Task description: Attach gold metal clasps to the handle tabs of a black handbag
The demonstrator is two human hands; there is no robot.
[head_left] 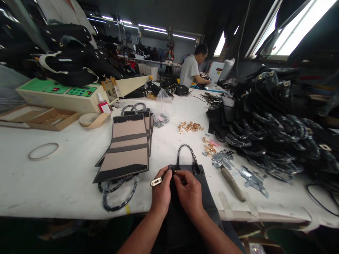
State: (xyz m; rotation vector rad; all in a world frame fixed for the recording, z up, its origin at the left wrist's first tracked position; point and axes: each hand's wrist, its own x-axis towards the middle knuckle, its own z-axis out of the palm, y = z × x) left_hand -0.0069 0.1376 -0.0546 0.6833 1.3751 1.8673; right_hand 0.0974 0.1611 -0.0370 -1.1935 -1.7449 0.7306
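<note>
Black bag panel (197, 190) sits pinched under my left hand (161, 192) and right hand (189, 192); fingertips hide the clasp, its lower end cut off.

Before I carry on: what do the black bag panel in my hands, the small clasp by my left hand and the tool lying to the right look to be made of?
Black bag panel: matte, leather-like sheet, possibly synthetic; it lies flat and dull.
Small gold clasp by the left hand: polished metal, judging by its glint.
Stick-shaped tool, right of the right hand: brownish, dull handle, perhaps wood; unclear.

Left hand (161, 192), right hand (189, 193) — both bare, no gloves, rings or watch; forearms uncovered — sleeves out of view.
</note>
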